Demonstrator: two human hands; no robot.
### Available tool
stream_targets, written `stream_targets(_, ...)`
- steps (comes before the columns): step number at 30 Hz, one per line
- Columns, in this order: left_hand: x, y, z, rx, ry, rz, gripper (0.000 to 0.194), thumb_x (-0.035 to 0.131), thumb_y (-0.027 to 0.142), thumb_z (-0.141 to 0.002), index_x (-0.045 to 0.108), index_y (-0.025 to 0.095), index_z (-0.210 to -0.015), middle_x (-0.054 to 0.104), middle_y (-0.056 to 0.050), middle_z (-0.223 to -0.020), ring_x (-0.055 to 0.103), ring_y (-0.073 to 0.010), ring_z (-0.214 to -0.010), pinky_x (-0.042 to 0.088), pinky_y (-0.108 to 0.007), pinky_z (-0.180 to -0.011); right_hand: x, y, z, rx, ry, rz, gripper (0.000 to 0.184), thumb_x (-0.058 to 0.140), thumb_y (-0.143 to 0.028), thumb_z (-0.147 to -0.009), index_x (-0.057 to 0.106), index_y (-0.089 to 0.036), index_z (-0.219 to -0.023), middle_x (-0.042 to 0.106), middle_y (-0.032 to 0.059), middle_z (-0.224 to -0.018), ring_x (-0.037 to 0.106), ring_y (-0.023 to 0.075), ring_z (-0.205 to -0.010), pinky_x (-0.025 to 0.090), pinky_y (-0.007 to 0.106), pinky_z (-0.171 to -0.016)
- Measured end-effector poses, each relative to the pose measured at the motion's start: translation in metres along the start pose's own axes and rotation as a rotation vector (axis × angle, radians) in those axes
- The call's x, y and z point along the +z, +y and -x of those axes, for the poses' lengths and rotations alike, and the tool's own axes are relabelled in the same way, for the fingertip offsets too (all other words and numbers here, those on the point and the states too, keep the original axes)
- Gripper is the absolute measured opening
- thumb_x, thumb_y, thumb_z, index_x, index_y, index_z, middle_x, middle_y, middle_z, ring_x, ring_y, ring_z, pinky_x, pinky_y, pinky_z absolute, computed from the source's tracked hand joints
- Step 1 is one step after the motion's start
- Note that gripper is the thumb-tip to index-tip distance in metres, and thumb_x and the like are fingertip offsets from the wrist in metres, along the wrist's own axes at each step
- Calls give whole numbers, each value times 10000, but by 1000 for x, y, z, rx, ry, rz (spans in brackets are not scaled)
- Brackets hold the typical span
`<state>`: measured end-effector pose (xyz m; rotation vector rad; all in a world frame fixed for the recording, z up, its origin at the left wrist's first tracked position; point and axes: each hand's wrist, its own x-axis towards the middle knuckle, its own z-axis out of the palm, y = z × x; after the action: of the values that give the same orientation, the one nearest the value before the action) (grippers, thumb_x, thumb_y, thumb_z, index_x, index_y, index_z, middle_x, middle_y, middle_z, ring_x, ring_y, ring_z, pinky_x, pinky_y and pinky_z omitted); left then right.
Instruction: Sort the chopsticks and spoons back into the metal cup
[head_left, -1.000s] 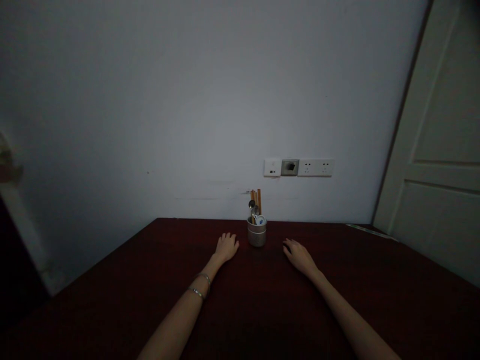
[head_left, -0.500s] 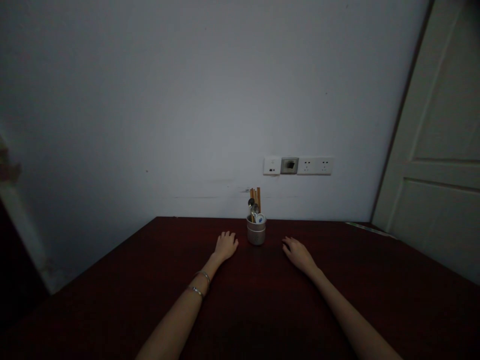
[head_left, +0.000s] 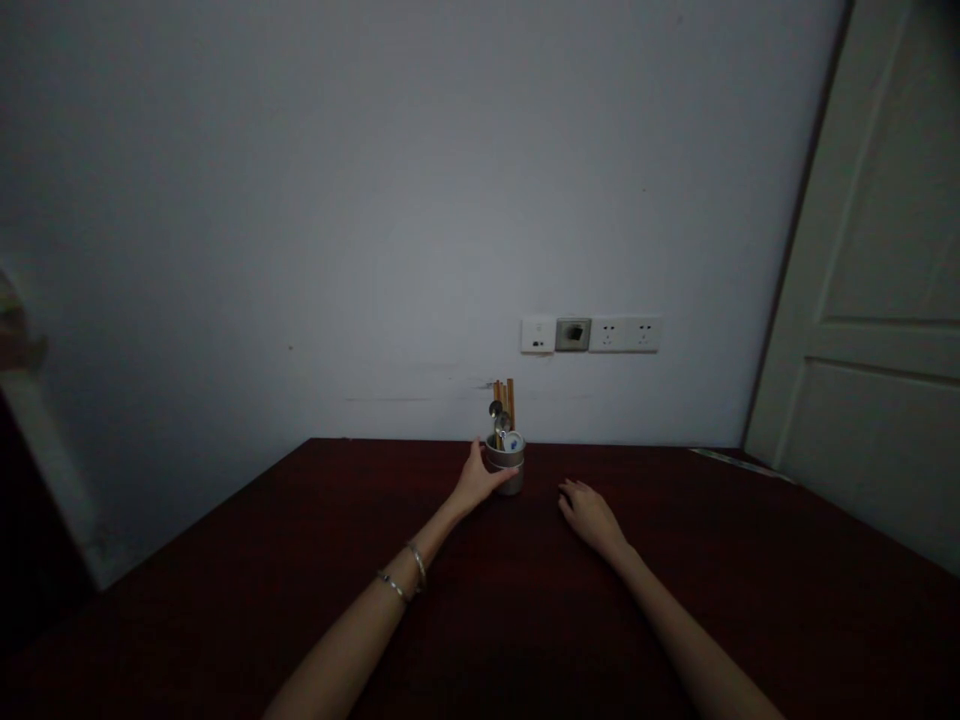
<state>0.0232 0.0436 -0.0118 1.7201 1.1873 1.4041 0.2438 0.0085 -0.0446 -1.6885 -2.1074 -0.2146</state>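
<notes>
The left hand (head_left: 474, 485), fingers wrapped round the cup (head_left: 507, 461) on the desk (head_left: 495, 610), could tip it if pulled unevenly, tall chopsticks (head_left: 511, 402) making it top-heavy, while the right hand (head_left: 592, 518) rests, fingers slightly apart.

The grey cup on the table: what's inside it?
Inside the grey cup stand brown, chopstick-like sticks, what look like metal spoons and a white piece marked in blue. Their lower ends and the bottom are hidden by the cup's wall.
</notes>
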Motion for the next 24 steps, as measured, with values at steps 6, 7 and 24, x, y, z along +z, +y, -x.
stream_targets(6,22,-14,-8,-103,76,263,902,792,317,-465,335,141,-1223,471,-190,-1192,483,-245,-1080,367,-375,-909,2,1,-1,-3,10,-12,379,357,-230,-821,597,-70,-1066,565,154,-1149,495,237,-1096,344,331,-959)
stream_targets(7,23,-15,-10,-108,75,299,875,794,301,-466,354,144,-1206,478,-185,-1185,492,-239,-1068,377,-371,-902,3,1,-1,1,13,-12,379,358,-231,-820,597,-70,-1065,563,155,-1152,494,239,-1096,344,333,-959)
stream_targets(24,13,-14,-10,15,52,250,553,741,344,-550,535,170,-1032,599,-93,-1044,554,-192,-953,413,-315,-844,7,4,-2,20,31,-54,370,377,-240,-804,607,-89,-1052,572,151,-1141,498,238,-1095,359,344,-943)
